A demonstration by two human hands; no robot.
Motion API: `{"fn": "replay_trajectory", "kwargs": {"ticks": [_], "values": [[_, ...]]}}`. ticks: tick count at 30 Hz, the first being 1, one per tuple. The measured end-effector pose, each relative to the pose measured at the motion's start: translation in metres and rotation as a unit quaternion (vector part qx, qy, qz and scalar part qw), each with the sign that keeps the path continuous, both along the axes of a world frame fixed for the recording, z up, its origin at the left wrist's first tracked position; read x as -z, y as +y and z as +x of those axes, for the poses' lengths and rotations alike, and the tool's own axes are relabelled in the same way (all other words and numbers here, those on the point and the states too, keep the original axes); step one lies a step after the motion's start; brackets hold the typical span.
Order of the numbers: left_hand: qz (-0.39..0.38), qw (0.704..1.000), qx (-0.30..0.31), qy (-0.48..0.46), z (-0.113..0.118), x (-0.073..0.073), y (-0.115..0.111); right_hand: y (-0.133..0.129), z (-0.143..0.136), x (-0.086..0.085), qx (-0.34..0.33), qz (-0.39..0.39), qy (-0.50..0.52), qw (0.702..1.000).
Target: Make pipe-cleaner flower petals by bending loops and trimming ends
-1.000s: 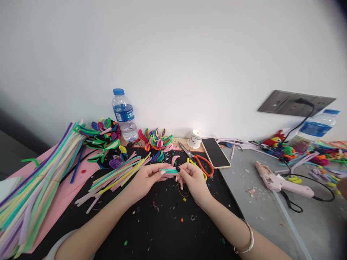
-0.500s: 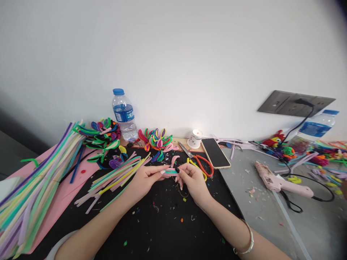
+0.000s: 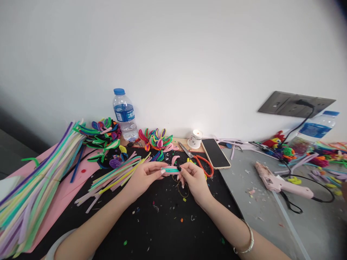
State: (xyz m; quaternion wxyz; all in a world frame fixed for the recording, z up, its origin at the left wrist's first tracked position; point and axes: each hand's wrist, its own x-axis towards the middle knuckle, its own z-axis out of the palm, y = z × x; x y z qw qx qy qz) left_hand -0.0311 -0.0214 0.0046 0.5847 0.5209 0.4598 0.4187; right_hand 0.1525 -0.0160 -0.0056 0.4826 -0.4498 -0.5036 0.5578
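Between both hands, above the black mat [image 3: 159, 224], is a small pink and teal pipe cleaner loop [image 3: 171, 170]. My left hand [image 3: 149, 177] pinches its left end between thumb and fingers. At the right end my right hand [image 3: 193, 180] grips it, thumb with a dark nail on top. A curved pink pipe cleaner piece [image 3: 175, 159] shows just behind the loop. Left of my left hand lies a bundle of cut pipe cleaners [image 3: 116, 177]. Orange-handled scissors [image 3: 204, 164] rest beyond my right hand.
A large bundle of long pipe cleaners [image 3: 40, 191] lies at left. Finished coloured shapes [image 3: 157, 139], a water bottle [image 3: 125, 115], a paper cup [image 3: 195, 139] and a phone [image 3: 216, 153] line the wall. At right, a glue gun [image 3: 283, 184] trails its cable.
The loop has turned slightly, so more of its teal strip faces me. Both hands have shifted only a little and keep their hold.
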Motion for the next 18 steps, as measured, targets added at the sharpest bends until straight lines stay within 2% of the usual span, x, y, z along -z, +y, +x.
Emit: {"fn": "replay_trajectory", "kwargs": {"ticks": [18], "values": [[-0.025,0.999,-0.033,0.004,0.0031,-0.0049,-0.001,-0.0004,-0.0001,0.0002,-0.013,0.002,-0.006,1.0]]}}
